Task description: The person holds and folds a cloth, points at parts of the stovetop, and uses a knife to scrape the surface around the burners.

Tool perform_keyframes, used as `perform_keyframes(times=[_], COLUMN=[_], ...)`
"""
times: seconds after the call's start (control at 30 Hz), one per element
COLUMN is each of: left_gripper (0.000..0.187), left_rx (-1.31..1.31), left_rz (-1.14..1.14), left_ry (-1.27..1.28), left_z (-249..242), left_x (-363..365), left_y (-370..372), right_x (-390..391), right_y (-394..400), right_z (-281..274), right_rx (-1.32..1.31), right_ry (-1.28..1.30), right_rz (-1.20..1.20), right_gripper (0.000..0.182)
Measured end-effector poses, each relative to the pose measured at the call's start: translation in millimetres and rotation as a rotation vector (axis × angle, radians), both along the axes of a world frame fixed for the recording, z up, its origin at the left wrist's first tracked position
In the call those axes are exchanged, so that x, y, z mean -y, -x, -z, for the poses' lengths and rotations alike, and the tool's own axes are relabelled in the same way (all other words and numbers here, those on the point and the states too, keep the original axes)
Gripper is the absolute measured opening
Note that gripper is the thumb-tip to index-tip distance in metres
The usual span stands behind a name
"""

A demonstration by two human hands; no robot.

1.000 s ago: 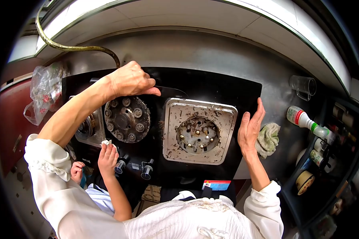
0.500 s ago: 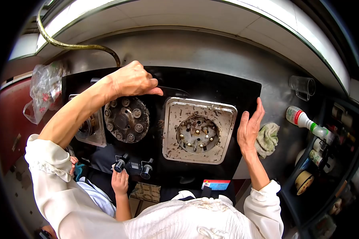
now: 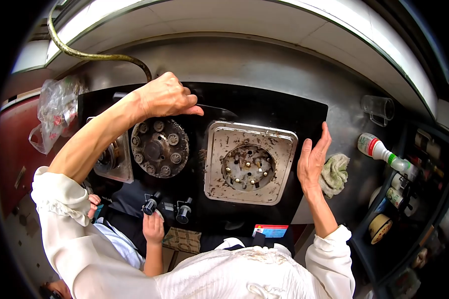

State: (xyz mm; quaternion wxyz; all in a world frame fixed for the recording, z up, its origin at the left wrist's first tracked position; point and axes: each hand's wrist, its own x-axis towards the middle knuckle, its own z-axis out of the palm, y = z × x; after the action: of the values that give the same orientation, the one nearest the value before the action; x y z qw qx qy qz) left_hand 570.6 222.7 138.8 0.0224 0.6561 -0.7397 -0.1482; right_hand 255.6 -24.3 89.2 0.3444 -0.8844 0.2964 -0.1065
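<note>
My left hand [image 3: 167, 97] is closed over the back edge of the black glass gas stove [image 3: 279, 107], its thumb pointing right. Whatever lies under its curled fingers is hidden. Along the stove's right edge, my right hand [image 3: 313, 157] has its fingers stretched out and its thumb apart, with the palm toward the stove. Between my hands are a round, dirty burner plate [image 3: 153, 149] and a stained square metal drip tray [image 3: 217, 184]. Two control knobs [image 3: 183, 214] stand at the front. Another person's hand [image 3: 153, 228] is close to the left knob [image 3: 150, 205].
A crumpled cloth [image 3: 335, 174] lies beside my right hand. Farther right are a glass mug [image 3: 378, 110], a white bottle [image 3: 371, 145] and a dark shelf [image 3: 366, 251] with several containers. A plastic bag [image 3: 55, 117] is at the left; a hose [image 3: 92, 57] runs behind the stove.
The stove has shifted very slightly to the right, and my hands have barely moved with it. The other person's hand has drawn a little down and right from the left knob.
</note>
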Motion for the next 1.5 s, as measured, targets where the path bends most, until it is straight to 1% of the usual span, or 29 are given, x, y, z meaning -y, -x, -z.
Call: perform_keyframes(times=[0.1,0.2,0.23,0.33,0.4,0.47,0.53,0.6,0.63,0.67,0.73,0.77,0.87,0.9,1.0,1.03,1.1,1.2,1.23,1.27,1.33,1.37,1.4,1.47,1.5], left_gripper=[0.050,0.053,0.053,0.053,0.053,0.049,0.049,0.053,0.048,0.048,0.050,0.051,0.051,0.051,0.052,0.052,0.052,0.051,0.051,0.051,0.053,0.054,0.054,0.058,0.060], left_rx=[-0.002,0.028,0.022,0.043,0.042,0.010,-0.001,0.001,0.004,0.005,0.048,0.056,0.017,0.023,0.018,0.020,0.063,0.048,0.036,0.078,0.109,0.047,0.063,-0.145,-0.296], left_rz=[0.036,0.030,-0.034,-0.048,-0.019,0.025,0.022,-0.007,0.013,0.012,-0.058,-0.054,0.009,0.005,-0.065,-0.065,0.023,0.018,-0.007,-0.021,-0.090,-0.175,-0.189,-0.429,-0.552], left_ry=[-0.007,-0.057,0.003,-0.018,-0.030,0.044,0.031,-0.062,-0.051,-0.051,0.045,0.060,0.006,-0.011,0.060,0.064,-0.006,-0.028,0.039,0.065,0.160,0.212,0.215,0.371,0.381], left_z=[0.0,-3.2,-1.2,-2.4,-0.8,1.2,1.5,0.0,0.0,-0.1,-2.0,-2.3,2.2,3.1,3.2,3.0,1.0,-2.6,-4.1,-6.9,-27.1,-37.0,-48.8,-73.6,-84.6], left_x=[-3.4,-1.1,0.7,1.3,0.4,0.4,1.3,-2.6,-2.4,-0.9,4.0,4.4,0.8,-1.1,-0.1,0.5,-1.2,2.8,5.2,6.5,16.3,23.1,31.2,47.4,54.8], left_y=[2.0,1.5,0.3,-0.1,3.8,3.3,4.8,10.5,9.0,6.8,4.5,3.5,11.8,13.6,7.9,8.7,12.5,2.4,-2.5,-7.6,-8.0,-5.5,-1.0,12.8,20.2], right_x=[1.4,0.7,1.3,0.4,0.6,-0.3,1.2,0.5,-0.4,-0.1,0.3,0.0,-0.5,-0.5,0.2,0.3,-0.4,-1.5,-1.3,-2.1,-2.8,-2.5,-2.0,-2.1,-2.9], right_y=[0.4,-0.4,0.2,0.1,0.5,-1.0,0.4,-0.2,-1.2,-1.7,-0.3,-0.3,-0.3,-0.4,-1.6,-0.9,-0.2,-3.2,-3.0,-4.1,-4.0,-2.6,-1.6,-1.1,-1.8], right_z=[0.2,0.9,0.7,-0.3,-0.5,0.7,1.0,-1.7,-2.3,-1.7,-0.2,-0.8,-2.1,-1.6,-0.9,-1.0,-2.0,-3.5,-3.4,-4.4,-7.5,-5.4,-4.0,-4.2,-7.4], right_rx=[-0.009,-0.010,-0.017,-0.024,-0.024,-0.017,-0.026,-0.029,-0.029,-0.028,-0.022,-0.023,-0.029,-0.028,-0.023,-0.025,-0.026,-0.019,-0.020,-0.004,-0.028,-0.013,0.002,-0.014,0.000], right_ry=[0.005,0.008,0.013,0.011,0.009,0.005,0.017,0.009,-0.001,0.000,0.007,0.008,0.011,0.006,0.010,0.017,0.014,-0.001,-0.009,-0.009,-0.027,-0.042,-0.041,0.068,0.093], right_rz=[0.005,0.001,0.001,0.006,0.007,0.007,0.001,0.007,0.012,0.011,0.005,0.005,0.002,0.007,0.007,0.003,0.012,0.019,0.019,0.002,0.025,0.027,0.012,0.001,0.016], right_gripper=[0.059,0.059,0.059,0.059,0.060,0.060,0.060,0.060,0.059,0.059,0.060,0.060,0.059,0.059,0.059,0.059,0.059,0.059,0.059,0.059,0.059,0.060,0.060,0.059,0.059])
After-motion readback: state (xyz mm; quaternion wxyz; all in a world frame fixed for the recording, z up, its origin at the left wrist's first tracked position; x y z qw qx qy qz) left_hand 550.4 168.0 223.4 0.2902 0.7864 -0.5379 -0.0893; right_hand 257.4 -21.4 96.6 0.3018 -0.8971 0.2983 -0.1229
